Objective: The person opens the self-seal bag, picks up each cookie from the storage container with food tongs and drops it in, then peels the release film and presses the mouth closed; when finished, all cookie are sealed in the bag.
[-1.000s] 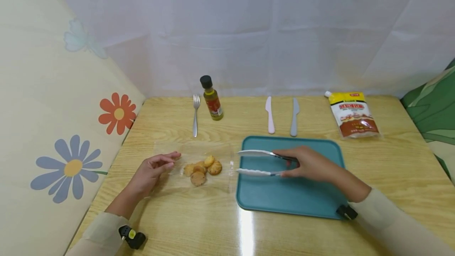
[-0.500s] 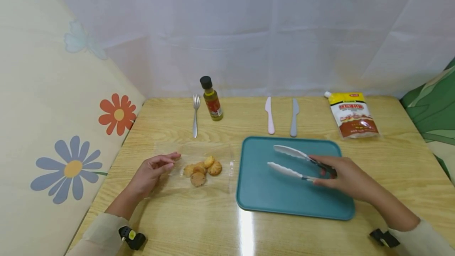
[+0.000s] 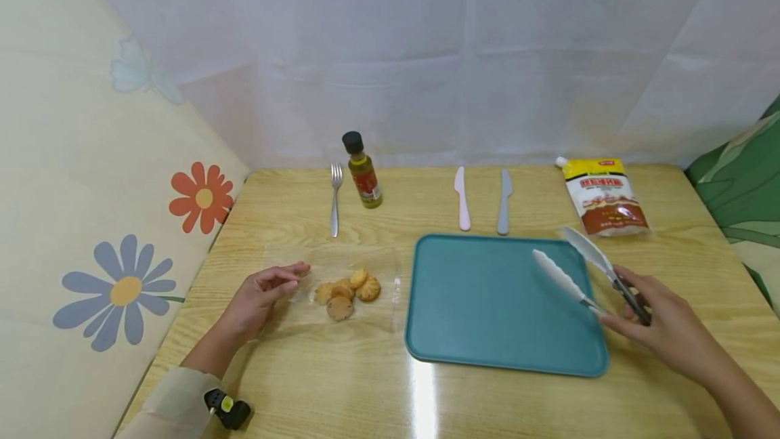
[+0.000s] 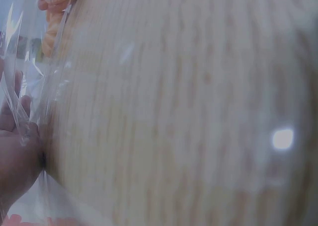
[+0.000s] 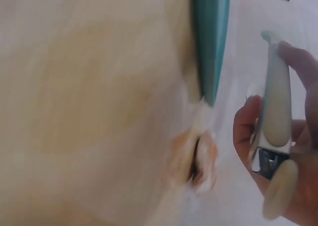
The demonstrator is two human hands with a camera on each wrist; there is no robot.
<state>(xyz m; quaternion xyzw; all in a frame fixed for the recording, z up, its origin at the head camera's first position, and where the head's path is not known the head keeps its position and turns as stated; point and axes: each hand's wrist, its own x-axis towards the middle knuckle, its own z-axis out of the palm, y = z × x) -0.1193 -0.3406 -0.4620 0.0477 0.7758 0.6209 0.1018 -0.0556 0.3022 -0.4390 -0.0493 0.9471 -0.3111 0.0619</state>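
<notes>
My left hand (image 3: 258,300) rests at the left end of a clear plastic bag (image 3: 378,324), thumb and fingertips apart. Bag film overlaps this hand (image 4: 20,151) in the left wrist view. Several round cookies (image 3: 340,308) lie in a small heap within the bag. My right hand (image 3: 670,324) grips a pair of tongs (image 5: 277,97) by the handles. The white tong tips are spread, with nothing between them. They reach over the right edge of a teal tray (image 3: 487,303).
Along the back lie a fork (image 3: 334,202), a pink knife (image 3: 463,198), a grey knife (image 3: 504,202) and a capped pouch (image 3: 606,198). A small oil bottle (image 3: 365,178) stands beside the fork. A white cloth (image 3: 414,66) hangs behind the table.
My right hand has moved right with the tongs, from the tray's left part to beyond its right edge; the tongs have turned to point up-left. My left hand and the cookies have stayed.
</notes>
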